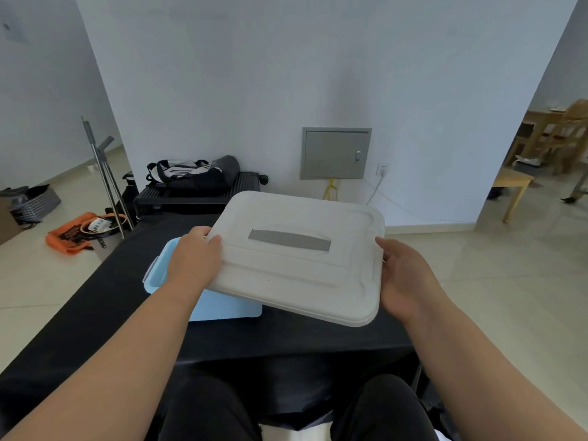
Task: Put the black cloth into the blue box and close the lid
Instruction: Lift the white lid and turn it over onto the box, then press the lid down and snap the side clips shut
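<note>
A white lid (296, 265) with a grey handle (289, 239) is held in the air, tilted, above and to the right of the light blue box (222, 308). My left hand (194, 259) grips the lid's left edge. My right hand (404, 275) holds its right edge. The box stands on a table under a black cover (95, 313), and the lid and my left hand hide most of its opening. I cannot tell whether the black cloth is inside the box.
A black suitcase (197, 195) with a bag (191, 173) on it lies behind the table. Metal poles (105, 173) and an orange bag (76, 233) are on the floor to the left. A wooden table (512, 186) and chairs stand at the right.
</note>
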